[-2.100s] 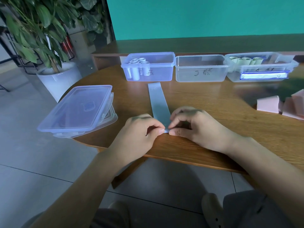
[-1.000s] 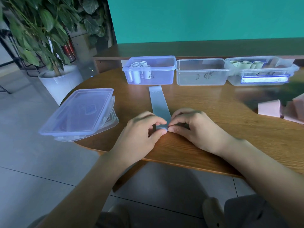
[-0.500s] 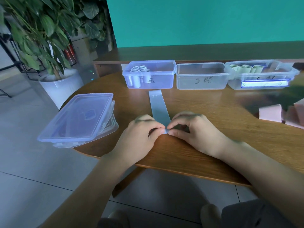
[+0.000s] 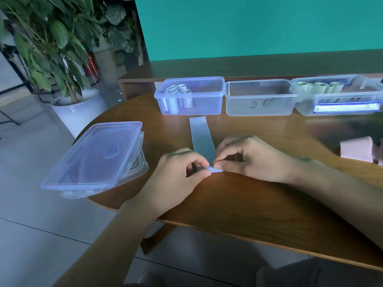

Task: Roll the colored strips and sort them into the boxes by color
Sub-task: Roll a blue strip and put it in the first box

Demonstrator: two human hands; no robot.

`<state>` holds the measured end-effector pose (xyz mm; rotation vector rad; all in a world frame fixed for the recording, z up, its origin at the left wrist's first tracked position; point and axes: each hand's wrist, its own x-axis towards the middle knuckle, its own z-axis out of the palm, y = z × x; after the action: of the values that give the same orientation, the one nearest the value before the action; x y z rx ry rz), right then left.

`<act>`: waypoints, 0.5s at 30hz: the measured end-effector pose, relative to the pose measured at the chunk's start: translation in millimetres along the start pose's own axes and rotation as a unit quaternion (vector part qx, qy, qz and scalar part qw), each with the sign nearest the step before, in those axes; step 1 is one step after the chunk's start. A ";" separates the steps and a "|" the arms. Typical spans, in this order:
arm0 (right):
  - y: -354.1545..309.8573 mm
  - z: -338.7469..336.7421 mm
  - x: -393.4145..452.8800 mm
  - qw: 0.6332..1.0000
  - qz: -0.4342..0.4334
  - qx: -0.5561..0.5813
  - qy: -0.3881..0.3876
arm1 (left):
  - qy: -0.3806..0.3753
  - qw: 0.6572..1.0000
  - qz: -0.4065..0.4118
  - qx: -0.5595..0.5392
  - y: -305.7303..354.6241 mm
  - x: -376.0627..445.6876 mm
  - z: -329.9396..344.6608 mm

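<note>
Paper, thin and pale blue, is what both hands are working on: a long flat blue strip (image 4: 202,139) is lying on the round wooden table (image 4: 259,204), running away from the person toward the boxes. Its near end is curling into a small tight roll. The left hand (image 4: 178,175) is pinching that rolled end between thumb and first finger, with the other fingers curled in. The right hand (image 4: 252,158) is pinching the same end from the other side, its fingers bent too.

Just past the far end of the strip, three see-through plastic boxes are standing in a row. The blue box (image 4: 191,96) is holding small blue paper rolls (image 4: 176,96). The middle box (image 4: 260,98) is clear with dark writing on its side. The right box (image 4: 339,98) is holding pale green rolls (image 4: 319,87).

Smooth plastic lids (image 4: 93,158) are sitting in a tilted stack at the table's left edge. Pink strips (image 4: 356,149) are lying at the right edge.

Grey floor tiles (image 4: 41,224) are showing below, a leafy plant (image 4: 51,38) is growing in a white pot (image 4: 78,112), and the wall (image 4: 259,23) behind is shining teal
</note>
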<state>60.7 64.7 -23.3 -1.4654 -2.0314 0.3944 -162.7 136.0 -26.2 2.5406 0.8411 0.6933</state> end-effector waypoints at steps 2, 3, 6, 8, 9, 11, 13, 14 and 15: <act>3.5 3.2 -2.6 0.999 0.004 0.038 0.028 | -0.007 1.000 -0.007 0.004 -0.7 1.6 0.5; 4.4 4.5 -3.4 0.998 0.005 0.053 0.032 | -0.009 1.000 -0.009 0.006 -1.5 2.4 0.7; 5.1 6.7 -2.7 0.998 -0.007 0.049 0.026 | -0.007 1.000 -0.007 0.013 -3.8 4.3 1.7; 6.9 6.7 -2.1 0.998 -0.003 0.054 0.023 | 0.001 1.000 -0.002 0.009 -3.6 4.3 1.8; 7.8 6.6 -1.7 0.998 0.002 0.061 0.021 | 0.007 1.000 0.002 0.008 -3.1 3.9 1.7; 10.0 6.9 -1.1 0.998 0.003 0.064 0.019 | 0.016 1.000 0.011 0.013 -2.6 3.4 2.3; 11.3 6.9 0.1 0.998 -0.006 0.051 0.020 | 0.015 0.999 0.015 0.031 -3.4 3.0 4.4; 11.3 6.7 0.8 0.999 -0.010 0.043 0.020 | 0.015 0.999 0.017 0.042 -3.9 2.8 5.3; 11.3 6.7 1.5 0.999 -0.012 0.035 0.019 | 0.019 0.998 0.020 0.049 -4.4 2.3 6.1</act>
<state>64.8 70.7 -34.4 -1.3953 -1.9817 0.4208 -159.6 139.6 -32.5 2.6466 0.8587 0.7316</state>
